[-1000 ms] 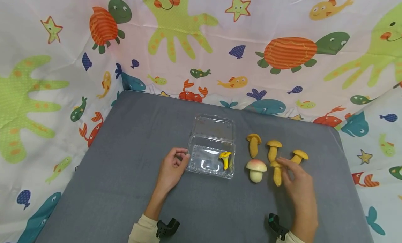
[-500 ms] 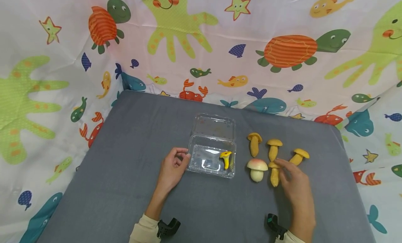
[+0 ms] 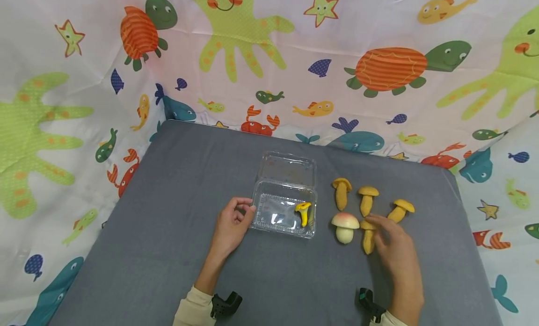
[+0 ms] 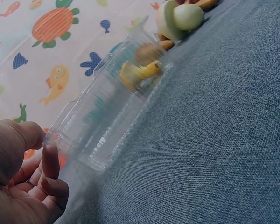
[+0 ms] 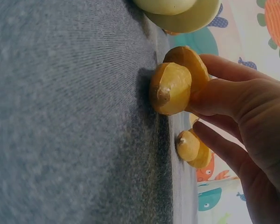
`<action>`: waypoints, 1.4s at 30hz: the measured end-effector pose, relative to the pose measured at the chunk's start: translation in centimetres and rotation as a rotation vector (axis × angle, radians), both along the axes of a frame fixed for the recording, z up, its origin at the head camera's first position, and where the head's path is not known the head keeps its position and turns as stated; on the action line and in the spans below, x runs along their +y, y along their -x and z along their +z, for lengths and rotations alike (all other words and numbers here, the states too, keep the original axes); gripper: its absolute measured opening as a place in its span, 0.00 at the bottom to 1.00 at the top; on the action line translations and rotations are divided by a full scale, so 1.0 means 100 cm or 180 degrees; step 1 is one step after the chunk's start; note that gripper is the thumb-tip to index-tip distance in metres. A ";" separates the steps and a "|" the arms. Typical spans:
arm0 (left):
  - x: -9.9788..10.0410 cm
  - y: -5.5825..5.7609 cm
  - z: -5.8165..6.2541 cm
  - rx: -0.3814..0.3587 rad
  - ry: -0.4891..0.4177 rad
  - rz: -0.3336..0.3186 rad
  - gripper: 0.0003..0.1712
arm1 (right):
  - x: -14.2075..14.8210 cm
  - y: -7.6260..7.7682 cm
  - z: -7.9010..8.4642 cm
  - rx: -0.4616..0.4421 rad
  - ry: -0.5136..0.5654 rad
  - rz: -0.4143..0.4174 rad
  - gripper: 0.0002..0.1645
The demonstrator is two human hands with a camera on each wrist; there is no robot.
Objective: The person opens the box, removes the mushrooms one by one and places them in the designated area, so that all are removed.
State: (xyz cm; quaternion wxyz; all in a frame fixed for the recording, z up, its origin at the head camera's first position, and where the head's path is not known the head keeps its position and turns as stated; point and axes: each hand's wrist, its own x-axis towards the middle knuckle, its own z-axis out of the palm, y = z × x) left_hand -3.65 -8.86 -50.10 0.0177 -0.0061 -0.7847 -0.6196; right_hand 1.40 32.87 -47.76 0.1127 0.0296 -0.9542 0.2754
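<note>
A clear plastic clamshell box (image 3: 267,209) lies on the table with its lid folded back. Thumb and finger of my left hand (image 3: 229,228) pinch its left rim, seen closely in the left wrist view. A yellow trumpet-shaped toy mushroom (image 3: 303,214) is inside at the right end. My right hand (image 3: 397,249) pinches a tan mushroom (image 5: 170,88) between thumb and fingers, its stem pointing toward me, low over the cloth. Just left of it stands a white-stemmed mushroom with a pinkish cap (image 3: 345,228).
Behind my right hand lie more tan mushrooms: one at left (image 3: 341,195), one in the middle (image 3: 367,200) and one at right (image 3: 401,211). Grey cloth (image 3: 168,213) covers the table. A curtain printed with sea animals (image 3: 290,59) hangs along the back and sides.
The tan mushroom in my right hand has shifted slightly left, then a little toward me, and the hand has moved slightly with it. My left hand keeps its place at the box.
</note>
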 end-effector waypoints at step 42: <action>0.000 0.000 -0.001 0.0067 0.0013 -0.0065 0.14 | -0.006 -0.009 0.013 0.0206 0.0095 -0.0558 0.30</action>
